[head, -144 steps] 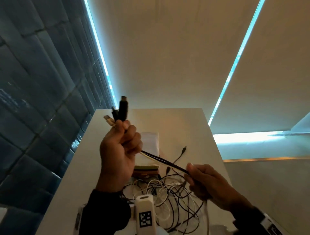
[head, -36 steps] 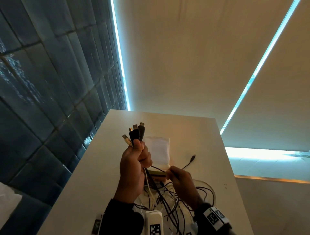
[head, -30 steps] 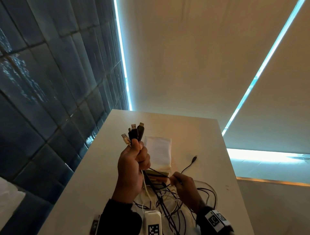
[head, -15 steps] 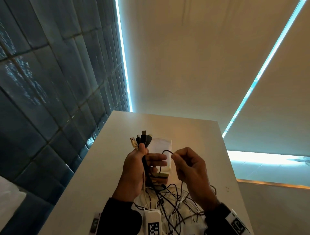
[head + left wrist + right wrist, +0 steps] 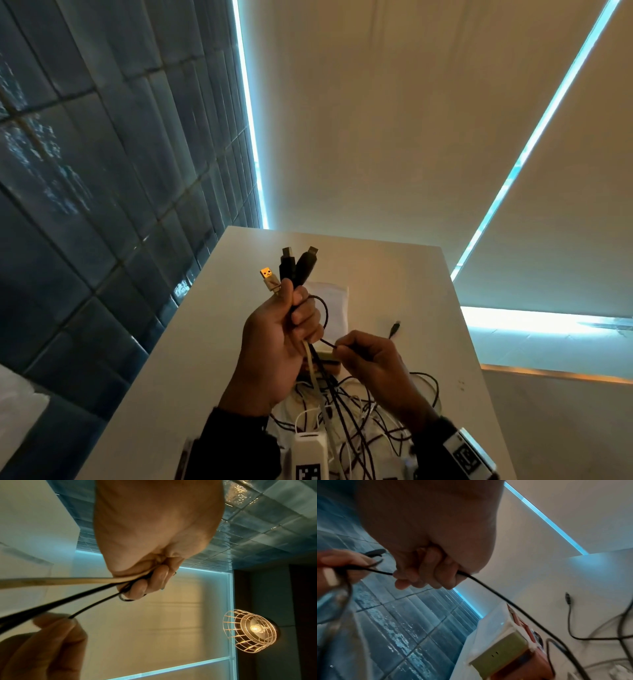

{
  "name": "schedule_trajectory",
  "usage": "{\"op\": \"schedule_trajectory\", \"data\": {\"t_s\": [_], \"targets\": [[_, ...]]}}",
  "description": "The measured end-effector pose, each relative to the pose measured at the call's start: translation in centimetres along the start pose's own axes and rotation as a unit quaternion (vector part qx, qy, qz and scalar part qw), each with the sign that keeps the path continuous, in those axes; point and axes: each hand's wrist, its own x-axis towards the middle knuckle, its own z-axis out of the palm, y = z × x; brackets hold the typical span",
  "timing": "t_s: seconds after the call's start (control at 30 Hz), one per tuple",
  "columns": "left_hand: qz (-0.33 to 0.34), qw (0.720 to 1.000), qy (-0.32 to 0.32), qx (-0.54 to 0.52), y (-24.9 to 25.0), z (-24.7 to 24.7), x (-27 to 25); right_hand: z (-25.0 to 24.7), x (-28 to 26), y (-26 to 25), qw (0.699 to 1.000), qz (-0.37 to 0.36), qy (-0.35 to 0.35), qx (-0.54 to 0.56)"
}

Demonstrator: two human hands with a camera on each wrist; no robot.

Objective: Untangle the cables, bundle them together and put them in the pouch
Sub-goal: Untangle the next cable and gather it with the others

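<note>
My left hand point(image 5: 284, 329) is raised above the table and grips a bunch of cable ends point(image 5: 291, 269), two black plugs and a beige USB plug sticking up from the fist. Their cords point(image 5: 56, 581) run out under the fist. A thin black cable point(image 5: 323, 315) loops from that fist to my right hand point(image 5: 363, 356), which pinches it just right of the left hand. The same cable point(image 5: 488, 586) trails from my right hand down to the table. A tangle of black and white cables point(image 5: 359, 418) lies below both hands. The pouch point(image 5: 334, 308), white, lies flat behind them.
The white table point(image 5: 411, 284) is narrow, with a dark tiled wall point(image 5: 102, 171) along its left edge. A loose black plug point(image 5: 395, 327) lies right of the pouch. A green and red box point(image 5: 508, 651) sits by the pouch's near end. A caged lamp point(image 5: 250, 630) hangs overhead.
My right hand took a thin black cable from the pile, lifted it up to the left hand, then drew back down to the right, leaving a loop at the left fist.
</note>
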Motion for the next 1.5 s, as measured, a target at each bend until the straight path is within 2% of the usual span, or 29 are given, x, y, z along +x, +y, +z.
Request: {"op": "schedule_trajectory", "data": {"t_s": [0.2, 0.57, 0.67, 0.73, 0.8, 0.87, 0.93, 1.1, 1.2, 1.37, 1.5], "targets": [[0.022, 0.999, 0.018, 0.042, -0.1, -0.1, 0.1, -0.7, 0.0, 3.5, 0.998, 0.046, 0.009, -0.046], [0.020, 0.999, 0.028, 0.035, 0.3, -0.8, 0.0, -0.6, -0.2, 9.3, 0.989, 0.113, 0.025, -0.093], [0.017, 0.998, 0.043, 0.035, 0.3, -1.1, -0.1, -0.8, -0.3, 10.0, 0.982, 0.129, 0.055, -0.127], [0.019, 0.998, 0.048, 0.034, 0.4, -1.2, 0.1, -0.9, 0.1, 9.2, 0.975, 0.126, 0.107, -0.151], [0.021, 0.998, 0.052, 0.038, 0.5, -1.2, 0.3, -1.0, 0.8, 7.1, 0.969, 0.119, 0.171, -0.131], [0.024, 0.997, 0.057, 0.041, 0.4, -1.2, 0.4, -0.9, 1.5, 4.0, 0.970, 0.097, 0.216, -0.060], [0.026, 0.996, 0.065, 0.057, 0.1, -1.0, 0.6, -0.7, 2.1, 1.0, 0.972, 0.065, 0.226, 0.018], [0.022, 0.989, 0.105, 0.101, -0.4, -0.1, 1.0, 0.6, 1.9, -4.4, 0.982, -0.050, 0.163, 0.079], [0.022, 0.985, 0.130, 0.115, -0.7, -0.2, 1.0, 1.2, 1.4, -5.9, 0.988, -0.081, 0.098, 0.090], [-0.005, 0.993, 0.094, 0.072, -0.7, -0.1, 0.6, 2.1, 0.7, -5.4, 0.995, -0.039, 0.012, 0.096], [0.012, 0.998, 0.059, -0.024, 0.4, 0.2, 0.2, 1.9, 0.2, -3.2, 0.997, 0.001, 0.001, 0.081]]}}
